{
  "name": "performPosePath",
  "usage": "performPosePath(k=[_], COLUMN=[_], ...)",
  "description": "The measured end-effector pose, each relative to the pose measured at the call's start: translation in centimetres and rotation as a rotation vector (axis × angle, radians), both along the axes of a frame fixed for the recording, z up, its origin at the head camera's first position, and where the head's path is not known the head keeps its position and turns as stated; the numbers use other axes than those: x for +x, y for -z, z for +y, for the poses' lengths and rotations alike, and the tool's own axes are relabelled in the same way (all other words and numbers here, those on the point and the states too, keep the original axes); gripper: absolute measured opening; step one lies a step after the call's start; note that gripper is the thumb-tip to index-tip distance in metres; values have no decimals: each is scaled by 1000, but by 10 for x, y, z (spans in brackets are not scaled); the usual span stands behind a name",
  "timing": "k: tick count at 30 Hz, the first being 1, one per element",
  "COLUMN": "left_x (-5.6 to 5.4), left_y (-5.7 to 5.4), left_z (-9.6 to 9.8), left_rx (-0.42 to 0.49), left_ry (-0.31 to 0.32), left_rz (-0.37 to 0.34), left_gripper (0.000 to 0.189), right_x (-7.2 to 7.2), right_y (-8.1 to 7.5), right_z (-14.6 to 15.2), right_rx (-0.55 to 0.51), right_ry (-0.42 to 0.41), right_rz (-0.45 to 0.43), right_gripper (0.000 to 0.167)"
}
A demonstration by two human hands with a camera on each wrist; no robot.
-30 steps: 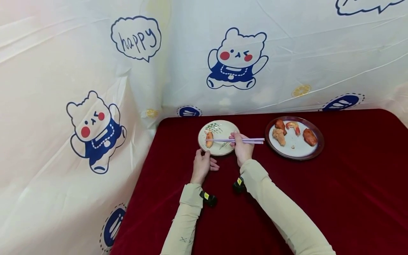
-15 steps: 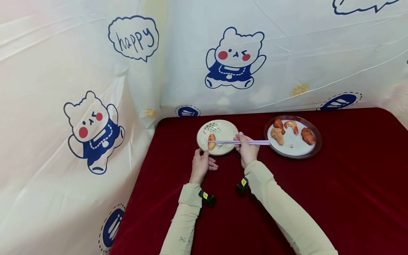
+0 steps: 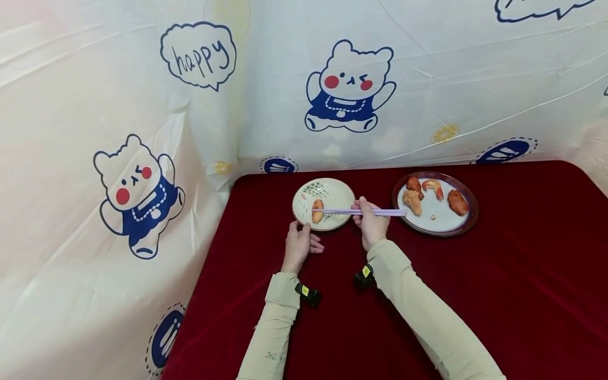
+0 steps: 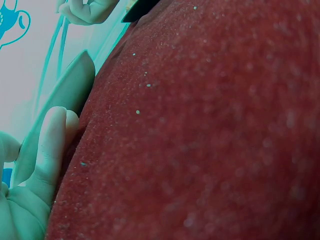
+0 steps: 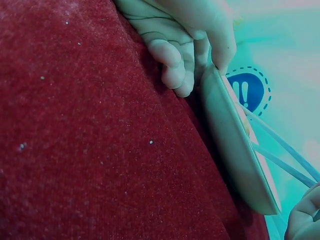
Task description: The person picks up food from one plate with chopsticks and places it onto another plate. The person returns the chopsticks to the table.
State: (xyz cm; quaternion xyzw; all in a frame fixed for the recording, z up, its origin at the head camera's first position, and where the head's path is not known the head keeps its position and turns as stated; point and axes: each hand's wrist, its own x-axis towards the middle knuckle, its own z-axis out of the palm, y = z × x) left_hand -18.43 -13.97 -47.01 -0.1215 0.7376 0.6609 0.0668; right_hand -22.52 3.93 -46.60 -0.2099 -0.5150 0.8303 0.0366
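Note:
My right hand [image 3: 374,226] holds a pair of pale purple chopsticks [image 3: 339,211], pointing left across the white plate with a painted plant pattern [image 3: 336,191]. Their tips meet a golden-brown piece of food [image 3: 317,211] on that plate; I cannot tell whether they grip it. At the plate's near-left rim, my left hand [image 3: 297,247] holds the edge. In the right wrist view the left hand's thumb [image 5: 223,52] presses on the rim, with its other fingers low beside the plate. The right wrist view also shows the chopsticks [image 5: 282,140] spread apart behind the plate.
A brown-rimmed plate [image 3: 444,226] stands to the right, bearing a shrimp [image 3: 433,188], a drumstick [image 3: 414,184], a breaded fried piece [image 3: 412,202] and a glazed wing-like piece [image 3: 458,202]. Dark red cloth [image 3: 522,274] covers the table, with a printed curtain [image 3: 275,95] behind.
The right hand and chopsticks have shifted to the right, and the piece of food has moved right across the plate with them. The left hand has stayed at the rim.

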Motion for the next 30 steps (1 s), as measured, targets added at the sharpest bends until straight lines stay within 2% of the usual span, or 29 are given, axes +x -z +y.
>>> performPosePath(k=[6,18,24,30], left_x=[0,-1,-1,-1], left_y=[1,0,-1,1], left_z=[0,0,1,0], left_rx=[8,10,18,9], left_ry=[1,2,-2,0], left_rz=[-7,-2,-3,-5], left_gripper=[52,52,52,53], right_x=[2,4,7,12], right_y=[-1,-5,-15,-26], right_z=[1,9,19,29], right_rx=[-23,-55,-79,-96], right_ry=[12,9,10,12], right_rz=[7,22,46,85], right_gripper=[32,38,22,22])
